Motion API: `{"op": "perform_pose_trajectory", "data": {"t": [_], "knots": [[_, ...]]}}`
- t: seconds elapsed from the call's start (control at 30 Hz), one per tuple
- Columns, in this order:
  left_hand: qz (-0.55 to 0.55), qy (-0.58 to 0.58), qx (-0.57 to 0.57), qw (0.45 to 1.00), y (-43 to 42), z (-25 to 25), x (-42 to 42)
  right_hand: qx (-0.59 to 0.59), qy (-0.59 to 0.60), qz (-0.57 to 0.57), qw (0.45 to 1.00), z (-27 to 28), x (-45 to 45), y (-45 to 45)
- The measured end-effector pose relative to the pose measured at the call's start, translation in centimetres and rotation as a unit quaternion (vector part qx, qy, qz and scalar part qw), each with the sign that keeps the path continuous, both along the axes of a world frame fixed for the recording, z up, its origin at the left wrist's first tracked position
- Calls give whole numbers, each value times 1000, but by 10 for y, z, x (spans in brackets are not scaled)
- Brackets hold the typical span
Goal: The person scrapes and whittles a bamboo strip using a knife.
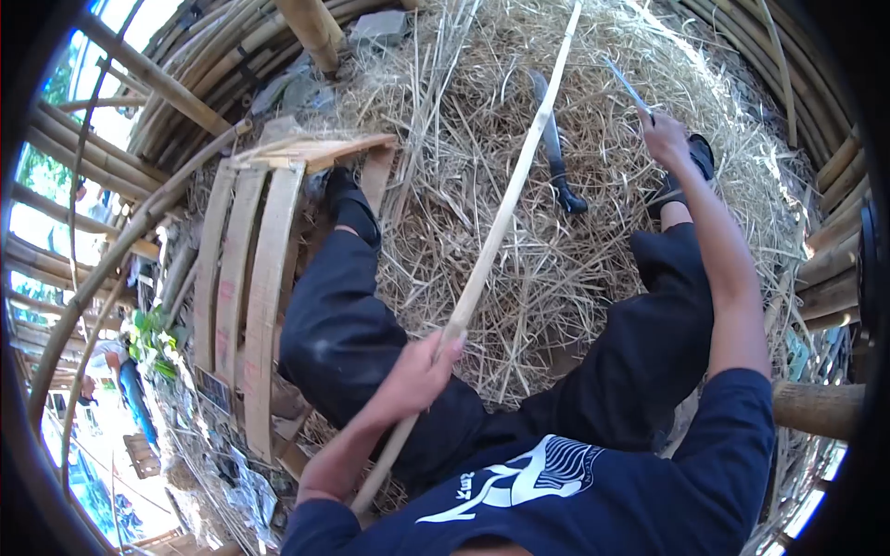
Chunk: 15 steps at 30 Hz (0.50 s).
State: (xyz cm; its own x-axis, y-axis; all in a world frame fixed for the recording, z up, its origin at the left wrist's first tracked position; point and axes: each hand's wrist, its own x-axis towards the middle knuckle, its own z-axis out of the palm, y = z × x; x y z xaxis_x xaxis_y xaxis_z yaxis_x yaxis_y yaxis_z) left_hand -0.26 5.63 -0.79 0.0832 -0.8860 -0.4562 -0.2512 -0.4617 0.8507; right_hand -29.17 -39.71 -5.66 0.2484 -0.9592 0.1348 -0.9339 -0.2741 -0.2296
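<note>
While the left hand is clasping: a pale bamboo strip is slanting over the lap and across the straw.
Right hand: is gripping a thin-bladed knife near the right shoe.
Machete: is lying on straw, the strip crossing its blade in view.

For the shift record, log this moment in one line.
left hand: grips pole | right hand: holds knife | black-handled blade: on straw
</note>
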Motion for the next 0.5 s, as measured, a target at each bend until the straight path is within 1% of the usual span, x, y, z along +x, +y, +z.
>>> {"op": "perform_pose_trajectory", "data": {"t": [0.07,0.1,0.13,0.17,0.2,0.23,0.27,0.33,0.37,0.4,0.43,0.47,0.5], "knots": [[14,27,30,999,-13,3,1,69,-80,-27,994,-5,11,36],[26,79,51,995,-18,6,1,88,-66,35,993,1,19,48],[30,82,51,995,-21,10,-1,110,-55,98,988,4,29,60],[43,81,35,995,-23,15,-4,112,-56,101,987,7,39,69],[56,79,20,995,-22,17,-5,123,-85,138,979,10,47,78],[57,83,-7,995,-21,9,-5,133,-114,174,969,15,56,87],[58,81,-7,995,-18,8,-5,133,-115,175,969,22,65,98],[59,75,15,995,-21,18,-8,232,-68,254,936,38,78,116],[59,75,11,995,-20,13,-9,201,-48,293,933,30,78,119],[50,34,-25,998,-19,6,-8,168,-29,332,928,24,81,122],[42,-8,-60,997,-18,2,-8,167,-5,338,926,29,83,125],[43,-9,-61,997,-17,0,-6,166,-6,340,926,26,83,115],[25,-53,-69,996,-17,4,-7,208,19,249,946,15,80,94]]}}
